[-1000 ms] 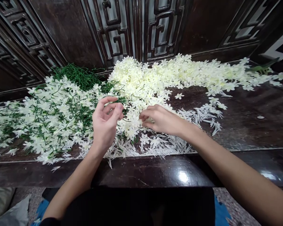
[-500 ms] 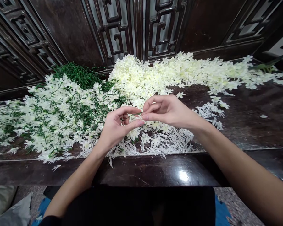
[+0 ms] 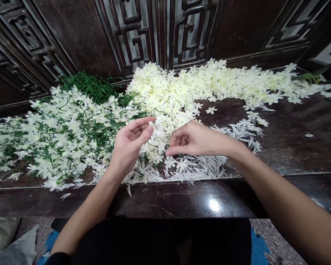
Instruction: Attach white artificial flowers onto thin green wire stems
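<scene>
My left hand [image 3: 129, 143] is raised above the dark wooden table [image 3: 292, 147], thumb and forefinger pinching a small white artificial flower [image 3: 155, 126] on a thin green stem. My right hand [image 3: 194, 140] hovers a little to its right, fingers curled in with the forefinger pointing left; I see nothing in it. Both hands are over the near edge of a big heap of loose cream-white flower heads [image 3: 182, 92]. Below them lies a strip of small white spiky plastic pieces [image 3: 193, 167].
To the left spreads a pile of finished white flowers on green stems [image 3: 57, 136], with bare green stems [image 3: 91, 86] behind it. Carved dark wooden panels [image 3: 154, 33] rise at the back. The glossy table front edge [image 3: 182, 200] runs near my lap.
The hands, which met fingertip to fingertip half a second ago, have parted. The left keeps a flower and has lifted slightly; the right has dropped down and right.
</scene>
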Motion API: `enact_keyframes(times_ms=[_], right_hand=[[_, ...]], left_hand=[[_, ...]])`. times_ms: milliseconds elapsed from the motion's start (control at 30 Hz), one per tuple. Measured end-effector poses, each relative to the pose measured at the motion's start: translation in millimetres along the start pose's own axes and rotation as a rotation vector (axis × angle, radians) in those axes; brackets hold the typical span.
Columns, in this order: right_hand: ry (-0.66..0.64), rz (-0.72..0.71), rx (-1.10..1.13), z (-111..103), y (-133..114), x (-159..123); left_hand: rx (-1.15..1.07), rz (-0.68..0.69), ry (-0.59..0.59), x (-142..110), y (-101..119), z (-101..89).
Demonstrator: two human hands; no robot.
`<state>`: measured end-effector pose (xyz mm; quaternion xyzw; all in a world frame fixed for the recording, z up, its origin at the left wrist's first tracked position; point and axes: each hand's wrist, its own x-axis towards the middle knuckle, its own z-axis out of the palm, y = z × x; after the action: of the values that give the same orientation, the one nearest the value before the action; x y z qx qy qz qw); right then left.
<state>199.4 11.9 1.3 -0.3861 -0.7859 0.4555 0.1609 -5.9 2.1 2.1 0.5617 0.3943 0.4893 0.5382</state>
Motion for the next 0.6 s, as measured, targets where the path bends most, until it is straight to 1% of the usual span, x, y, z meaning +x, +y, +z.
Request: enact_keyframes(times_ms=[33,100,200,300,467,600], right_hand=[[-0.054,0.019,-0.016,2.6,0.6,0.5],[-0.116,0.051,-0.065,9.0,-0.2,2.3],[-0.157,0.076,-0.161,18.0,-4.2,5.7],[-0.187,0.071,-0.216,22.5,-6.1,7.5],[-0.214,0.056,-0.179,19.9,-0.7,5.5],[-0.222,0.080,-0.141,14.0,2.1,3.4]], left_hand=[[-0.022,-0.013,0.001,0.3,-0.3,-0.1],[-0.069,-0.036,0.006,0.8,-1.1,0.1],[-0.121,-0.054,0.016,1.5,-2.2,0.6],[-0.124,-0.055,0.028,2.1,-3.0,1.0],[-0.108,-0.058,0.069,2.5,-3.2,1.2],[-0.097,-0.085,0.033,2.7,-2.0,0.1]])
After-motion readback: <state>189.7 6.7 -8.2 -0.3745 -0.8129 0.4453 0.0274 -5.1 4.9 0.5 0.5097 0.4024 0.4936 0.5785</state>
